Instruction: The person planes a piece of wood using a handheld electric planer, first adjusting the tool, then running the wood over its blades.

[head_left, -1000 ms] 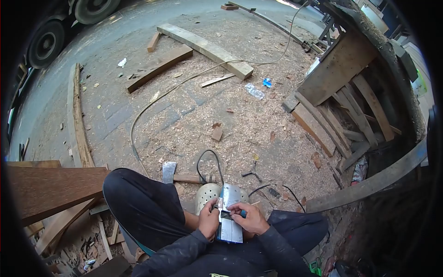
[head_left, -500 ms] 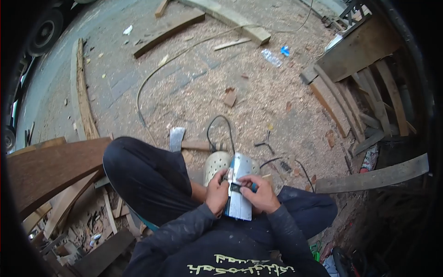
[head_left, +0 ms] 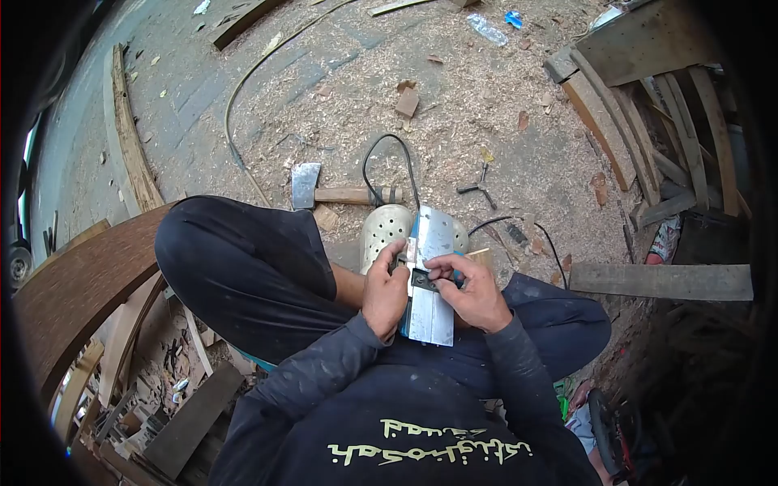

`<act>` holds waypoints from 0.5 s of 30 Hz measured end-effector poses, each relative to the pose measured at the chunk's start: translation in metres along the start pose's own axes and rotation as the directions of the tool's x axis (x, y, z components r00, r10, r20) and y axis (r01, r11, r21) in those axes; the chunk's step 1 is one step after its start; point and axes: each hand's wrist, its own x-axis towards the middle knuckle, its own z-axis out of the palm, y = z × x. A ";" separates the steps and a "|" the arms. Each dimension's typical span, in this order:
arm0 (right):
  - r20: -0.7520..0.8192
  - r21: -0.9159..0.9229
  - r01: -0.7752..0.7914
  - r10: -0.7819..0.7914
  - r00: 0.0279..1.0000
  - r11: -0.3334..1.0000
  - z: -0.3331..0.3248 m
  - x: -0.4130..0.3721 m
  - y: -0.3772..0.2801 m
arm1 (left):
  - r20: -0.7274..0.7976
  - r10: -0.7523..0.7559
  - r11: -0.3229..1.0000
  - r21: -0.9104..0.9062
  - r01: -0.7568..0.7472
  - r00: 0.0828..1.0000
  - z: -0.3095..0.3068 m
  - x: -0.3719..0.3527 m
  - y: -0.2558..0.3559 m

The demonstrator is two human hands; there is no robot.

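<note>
An electric hand planer [head_left: 432,316] lies sole up across my lap, its flat metal base facing me and blue casing showing at the edges. My left hand [head_left: 384,296] grips its left side, with thumb and fingers bent close to the dark cutter opening [head_left: 422,280] in mid-sole. From the right, my right hand [head_left: 474,293] is closed, its thumb and fingertips pressed at that same opening. Any small part between the fingertips is hidden. A black cord [head_left: 391,139] loops beyond the planer's far end.
A hatchet [head_left: 305,185] lies beyond my pale clog [head_left: 382,231]. To its right is a black three-armed tool [head_left: 480,191]. Curved planks [head_left: 89,271] are piled at left, more boards [head_left: 600,130] at right. A hose [head_left: 231,121] crosses the shaving-covered ground.
My view has tipped downward, so the ground objects sit higher in the picture. Both hands stay on the planer, with the right fingertips shifted slightly around the cutter opening.
</note>
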 end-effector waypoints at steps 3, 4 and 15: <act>-0.011 -0.061 0.024 -0.024 1.000 0.998 -0.003 -0.001 -0.005 | -0.002 -0.027 0.999 -0.018 0.027 1.000 0.001 -0.001 0.005; -0.011 -0.059 0.021 -0.022 1.000 0.998 -0.003 0.001 -0.007 | -0.002 -0.030 0.999 -0.016 0.030 1.000 0.003 -0.002 0.009; -0.029 -0.283 0.065 -0.076 0.997 0.957 -0.003 0.002 -0.006 | 0.009 -0.041 0.999 -0.025 0.041 0.999 0.002 -0.002 0.010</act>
